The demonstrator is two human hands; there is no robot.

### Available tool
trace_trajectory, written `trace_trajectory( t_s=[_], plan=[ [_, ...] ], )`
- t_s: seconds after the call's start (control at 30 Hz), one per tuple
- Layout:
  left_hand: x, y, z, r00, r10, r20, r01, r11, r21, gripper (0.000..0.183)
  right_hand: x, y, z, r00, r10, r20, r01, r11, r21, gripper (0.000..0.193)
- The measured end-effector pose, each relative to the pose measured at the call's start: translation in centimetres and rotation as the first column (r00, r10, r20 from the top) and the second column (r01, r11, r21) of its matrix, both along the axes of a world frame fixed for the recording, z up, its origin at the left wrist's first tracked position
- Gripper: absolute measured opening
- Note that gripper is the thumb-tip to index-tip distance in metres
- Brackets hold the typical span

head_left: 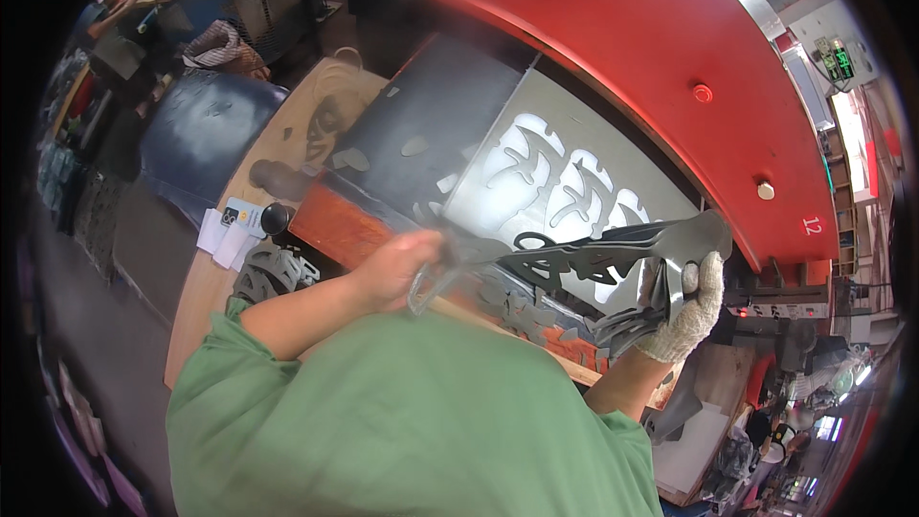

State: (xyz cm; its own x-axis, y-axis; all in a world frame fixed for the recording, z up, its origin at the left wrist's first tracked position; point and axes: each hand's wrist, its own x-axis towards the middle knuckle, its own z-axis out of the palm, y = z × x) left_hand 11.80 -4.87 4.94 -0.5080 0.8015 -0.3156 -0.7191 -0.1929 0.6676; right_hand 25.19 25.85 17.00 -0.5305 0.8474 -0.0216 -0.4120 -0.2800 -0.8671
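A stack of dark grey cut-out pieces (613, 247), thin and flexible with looped openings, stretches between my hands over the near edge of the machine bed. My right hand (704, 311), in a knitted white glove, is closed round its right end, where several pieces fan downward. My bare left hand (407, 266) is closed at the left end, by a looped grey piece; motion smears the fingers there. Behind the stack lies a grey sheet (598, 124) with shaped holes that show a white surface underneath. Part of that sheet is hidden by the stack.
A red machine beam (651, 29) with round knobs crosses behind the bed. Left of the sheet is a dark flat pad (431, 105) with small scraps. More grey pieces (273, 270), cards (235, 230) and a black round object (278, 219) are on the wooden table (201, 302).
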Motion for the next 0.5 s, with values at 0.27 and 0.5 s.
trace_trajectory(
  t_s=[0.27, 0.5],
  plan=[
    [-1.9, 4.1, 1.5, 0.989, 0.095, -0.112, -0.057, 0.951, 0.302, 0.011, -4.3, -4.1, -1.6, 0.945, 0.100, 0.312, -0.204, 0.926, 0.319, 0.059],
    [-1.2, 7.0, 2.7, 0.845, 0.154, -0.513, -0.073, 0.982, 0.174, 0.010, -5.3, -9.1, -3.5, 0.807, 0.547, 0.225, -0.590, 0.768, 0.250, 0.077]
  ],
)
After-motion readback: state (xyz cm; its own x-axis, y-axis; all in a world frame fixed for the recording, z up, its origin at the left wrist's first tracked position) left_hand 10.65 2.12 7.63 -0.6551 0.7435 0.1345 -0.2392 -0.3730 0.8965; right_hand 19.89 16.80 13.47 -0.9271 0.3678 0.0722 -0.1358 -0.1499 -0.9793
